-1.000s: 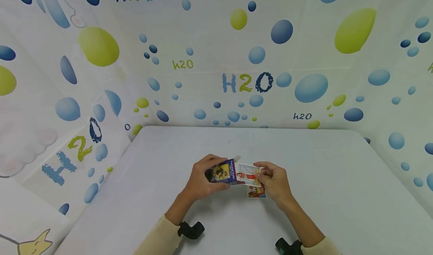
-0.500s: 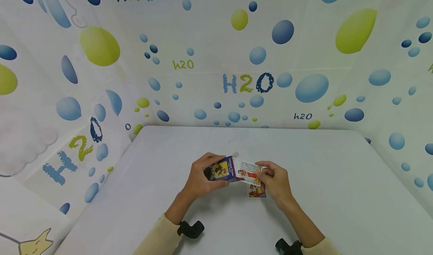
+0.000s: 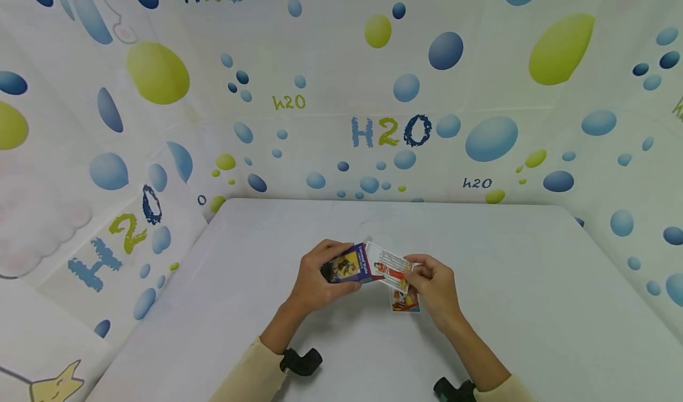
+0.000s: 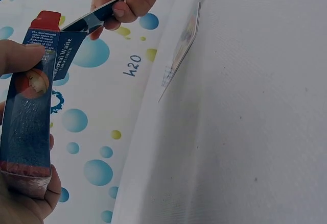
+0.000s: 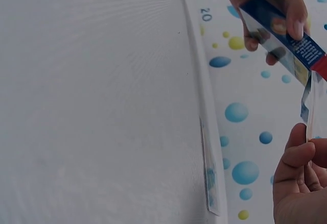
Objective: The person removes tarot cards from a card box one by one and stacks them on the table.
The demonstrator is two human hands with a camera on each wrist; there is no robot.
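In the head view my left hand (image 3: 315, 280) grips a small blue tarot deck box (image 3: 348, 265) around its sides, its end turned to the right. "Universal Waite Tarot Deck" is printed on a panel, and a red flap (image 4: 45, 21) stands out at that end in the left wrist view. My right hand (image 3: 437, 289) pinches the right end of a white printed card (image 3: 389, 265) with a red figure. The card's other end meets the box's flap end. Under the right fingers, a colourful picture card (image 3: 405, 302) lies on the table, partly hidden by the hand.
A white table (image 3: 256, 242) spreads out around the hands. Behind it and to the left hangs a white cloth (image 3: 331, 46) with blue and green dots and "H2O" lettering. Black wrist mounts (image 3: 302, 363) sit at both wrists.
The box has risen slightly and turned a little, and the white card slants more steeply down to the right. Both hands keep their holds; the card on the table has stayed put.
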